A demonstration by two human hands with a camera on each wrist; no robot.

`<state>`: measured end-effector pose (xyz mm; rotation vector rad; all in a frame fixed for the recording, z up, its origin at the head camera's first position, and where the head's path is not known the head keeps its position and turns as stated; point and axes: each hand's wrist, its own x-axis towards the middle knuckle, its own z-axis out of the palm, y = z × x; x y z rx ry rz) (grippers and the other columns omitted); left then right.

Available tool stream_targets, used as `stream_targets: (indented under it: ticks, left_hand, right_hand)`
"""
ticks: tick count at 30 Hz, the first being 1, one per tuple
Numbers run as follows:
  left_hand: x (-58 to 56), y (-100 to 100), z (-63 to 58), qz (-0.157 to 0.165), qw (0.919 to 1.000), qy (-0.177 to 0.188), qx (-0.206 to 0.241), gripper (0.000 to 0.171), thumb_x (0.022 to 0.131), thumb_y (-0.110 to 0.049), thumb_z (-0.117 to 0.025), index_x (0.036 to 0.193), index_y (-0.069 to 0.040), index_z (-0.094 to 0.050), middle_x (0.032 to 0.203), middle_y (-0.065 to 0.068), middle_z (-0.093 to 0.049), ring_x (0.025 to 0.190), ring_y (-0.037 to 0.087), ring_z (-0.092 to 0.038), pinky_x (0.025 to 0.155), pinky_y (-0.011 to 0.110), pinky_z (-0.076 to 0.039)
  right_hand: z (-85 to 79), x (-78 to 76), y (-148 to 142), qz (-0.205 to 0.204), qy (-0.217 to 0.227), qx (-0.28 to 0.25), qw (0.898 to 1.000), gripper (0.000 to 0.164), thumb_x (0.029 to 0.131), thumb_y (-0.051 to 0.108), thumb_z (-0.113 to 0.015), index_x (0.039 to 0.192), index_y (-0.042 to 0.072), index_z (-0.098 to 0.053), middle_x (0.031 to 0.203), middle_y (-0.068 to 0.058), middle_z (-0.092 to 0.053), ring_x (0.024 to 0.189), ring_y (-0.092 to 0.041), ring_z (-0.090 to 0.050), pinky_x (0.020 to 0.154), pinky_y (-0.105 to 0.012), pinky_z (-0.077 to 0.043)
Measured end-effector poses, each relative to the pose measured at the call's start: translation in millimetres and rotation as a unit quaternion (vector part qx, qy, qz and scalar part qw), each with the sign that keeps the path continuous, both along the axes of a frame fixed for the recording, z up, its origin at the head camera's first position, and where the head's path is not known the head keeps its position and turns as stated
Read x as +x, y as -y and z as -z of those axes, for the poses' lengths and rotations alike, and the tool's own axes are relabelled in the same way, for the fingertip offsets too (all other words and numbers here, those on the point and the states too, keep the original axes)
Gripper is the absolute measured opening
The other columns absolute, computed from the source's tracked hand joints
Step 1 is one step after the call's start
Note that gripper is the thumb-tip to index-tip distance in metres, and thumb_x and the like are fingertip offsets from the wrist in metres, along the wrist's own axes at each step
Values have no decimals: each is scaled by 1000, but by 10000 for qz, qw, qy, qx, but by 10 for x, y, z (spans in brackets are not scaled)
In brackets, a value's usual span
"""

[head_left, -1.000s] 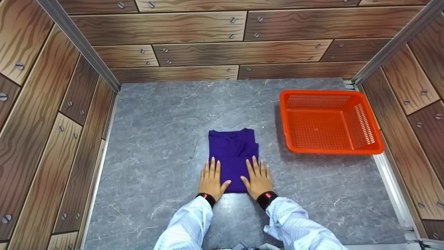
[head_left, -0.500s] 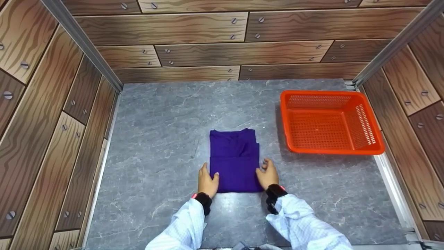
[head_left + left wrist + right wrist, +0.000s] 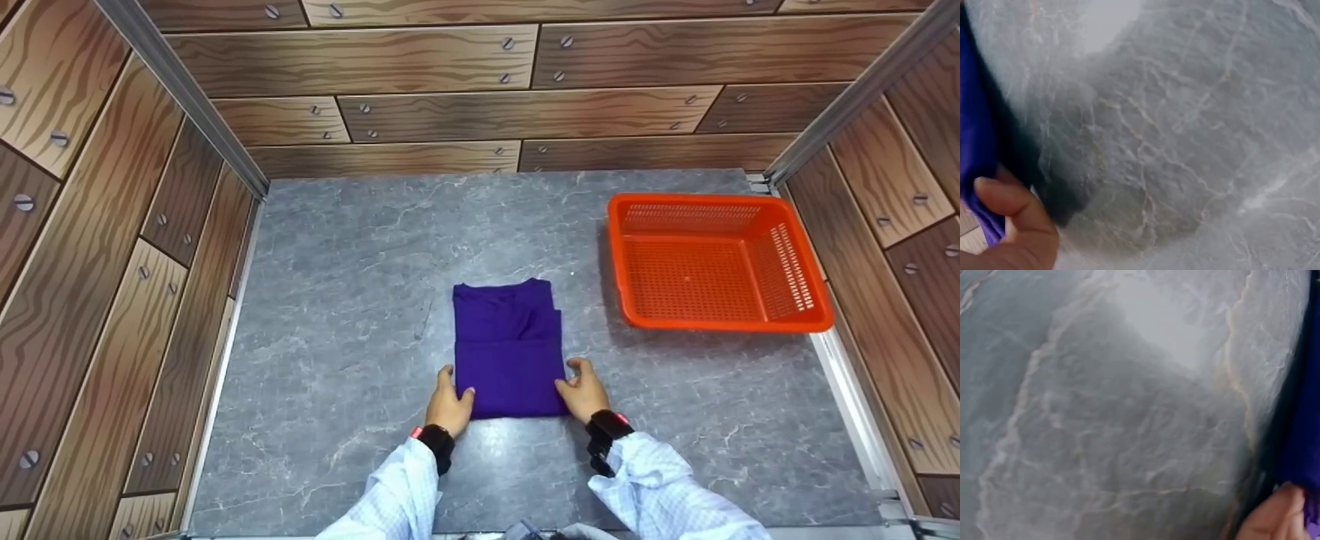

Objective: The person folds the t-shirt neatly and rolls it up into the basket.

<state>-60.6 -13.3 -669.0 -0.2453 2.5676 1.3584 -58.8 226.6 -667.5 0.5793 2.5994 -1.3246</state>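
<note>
A purple shirt (image 3: 510,367) lies folded on the grey marbled surface, its neckline end pointing away from me. At its near left edge my left hand (image 3: 448,409) pinches the cloth. My right hand (image 3: 587,394) grips the opposite edge, close to the near right corner. In the left wrist view, the left thumb (image 3: 1002,197) presses on the purple cloth (image 3: 974,124), which bends beside it. The right wrist view has the right hand's fingers (image 3: 1275,517) at the shirt's border (image 3: 1303,427). Fingertips under the cloth are hidden.
An orange-red plastic basket (image 3: 686,277) with perforated sides stands to the right of the shirt, near the right wall. Wood-patterned panels (image 3: 450,60) enclose the surface at the back and both sides, with metal posts (image 3: 187,97) at the corners.
Both hands were flat on the shirt. They moved outward to its side edges, then slightly toward me, and now grip the near side edges. The basket stayed put.
</note>
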Motion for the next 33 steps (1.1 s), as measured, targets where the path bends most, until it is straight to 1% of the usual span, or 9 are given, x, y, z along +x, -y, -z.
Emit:
stream_targets:
  ticks: [3,8,10,11,16,18,23,29,33]
  left_hand:
    - [-24,22,-44,193,9992,55,355,62,88,-17,-58,142,-9,-27,101,24,-62,91,32,-60,79,44,-46]
    - [-34,79,-84,855,9882,-237,1248,73,86,-14,-61,146,-21,-20,134,23,-44,119,36,-47,96,46,-39]
    - [-16,102,-85,1169,9812,-440,1474,79,81,-12,-67,146,-23,-23,147,16,-30,131,34,-33,105,48,-30]
    - [-2,109,-84,1309,9788,-476,1505,82,78,-12,-70,145,-25,-24,145,15,-31,129,33,-35,103,47,-32]
    - [67,109,-41,1737,9744,-832,1158,87,68,1,-73,141,-26,-35,124,14,-35,92,25,-53,75,33,-51]
    - [84,96,-20,1717,9755,-1074,858,82,68,7,-69,138,-24,-40,120,14,-35,82,20,-54,66,26,-51]
    - [87,71,20,1304,9749,-1798,117,60,72,7,-66,124,-21,-56,114,10,-42,87,17,-52,67,20,-48]
    - [58,62,13,1138,9728,-2019,-54,46,78,-5,-69,120,-20,-60,108,7,-45,89,16,-53,73,26,-49]
    - [38,72,-6,1079,9683,-2212,-417,42,78,-14,-71,119,-21,-61,104,6,-48,89,18,-55,79,33,-48]
  right_hand:
    - [-5,10,-25,-47,-209,-466,9987,47,83,6,-61,127,4,-47,70,-3,-49,58,-11,-45,54,-24,-38]
    - [-53,63,-62,-292,-606,-1170,9909,39,82,1,-62,120,12,-59,83,-7,-56,53,-9,-44,43,-22,-39]
    - [-71,102,-67,-474,-794,-1259,9877,34,81,4,-66,114,13,-64,96,-9,-59,64,-10,-51,52,-21,-44]
    - [-76,121,-68,-558,-868,-1311,9860,33,80,5,-68,112,14,-65,101,-10,-59,71,-13,-53,58,-21,-45]
    - [-64,198,-57,-1028,-1275,-1184,9794,42,70,9,-78,109,11,-66,109,-13,-51,103,-24,-48,91,-27,-38]
    - [-62,213,-50,-1142,-1322,-1018,9793,46,67,9,-80,110,13,-65,111,-11,-49,107,-25,-47,94,-30,-37]
    - [-65,231,-31,-1490,-1561,-412,9756,46,66,3,-79,107,18,-65,119,-15,-43,110,-26,-47,91,-33,-42]
    - [-13,227,-42,-1675,-2124,304,9622,43,68,-9,-69,104,15,-66,119,-18,-45,101,-25,-52,75,-27,-47]
    - [-22,200,-59,-1551,-2470,758,9535,40,72,-6,-66,105,15,-67,112,-14,-52,94,-20,-57,72,-28,-49]
